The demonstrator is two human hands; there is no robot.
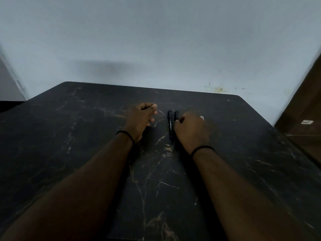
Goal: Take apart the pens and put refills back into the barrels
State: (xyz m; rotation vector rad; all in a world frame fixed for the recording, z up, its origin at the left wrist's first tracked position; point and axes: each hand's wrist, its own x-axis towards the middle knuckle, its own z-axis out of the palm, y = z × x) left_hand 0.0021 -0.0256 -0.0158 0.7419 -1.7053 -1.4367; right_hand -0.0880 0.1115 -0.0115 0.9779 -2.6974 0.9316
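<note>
Two black pens lie side by side on the dark marble table [86, 153], pointing away from me. The left pen [169, 124] shows in full, with white print on its barrel. The right pen [176, 114] runs under my right hand [192, 131], which is curled over it with the thumb at its barrel; whether it grips the pen is hidden. My left hand [140, 119] rests on the table to the left of the pens, apart from them, fingers curled in with nothing visible in them. A small white object [202, 117] peeks out beyond my right hand's knuckles.
The table's far edge meets a pale blue wall [156, 49]. A brown wooden surface [302, 119] stands at the right past the table's corner. Both wrists wear a thin black band.
</note>
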